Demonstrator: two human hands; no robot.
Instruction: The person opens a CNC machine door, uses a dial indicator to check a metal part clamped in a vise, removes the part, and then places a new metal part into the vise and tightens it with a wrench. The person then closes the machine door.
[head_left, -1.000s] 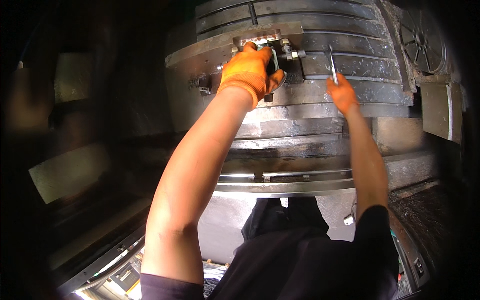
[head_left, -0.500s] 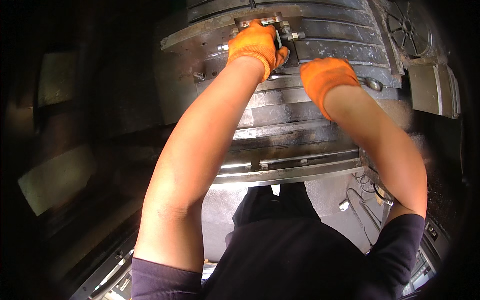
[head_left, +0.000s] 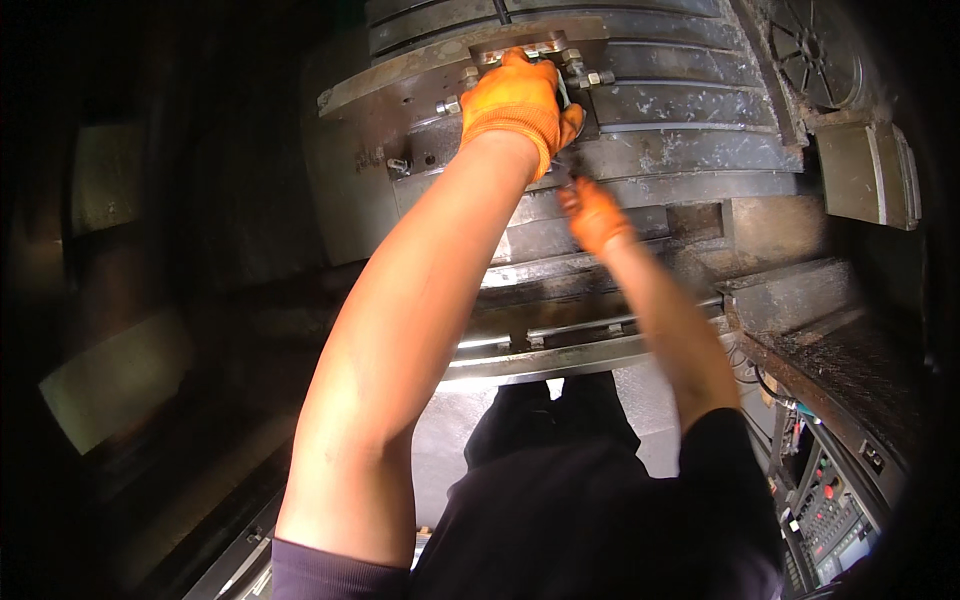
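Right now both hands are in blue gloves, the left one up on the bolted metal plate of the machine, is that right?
Not quite: the gloves are orange, not blue. The head view shows the left hand on the bolted metal plate and the right hand just below it.

No packages, labels or signs show anywhere in the view. The nearest thing to a screen is the control panel [head_left: 832, 515] at the lower right corner of the picture, just under the front edge of the dark machine ledge [head_left: 840, 370]. It is a slanted grey panel with rows of small pale keys and a few red buttons. Whether it has a display cannot be told; its lower part is cut off by the dark rim.
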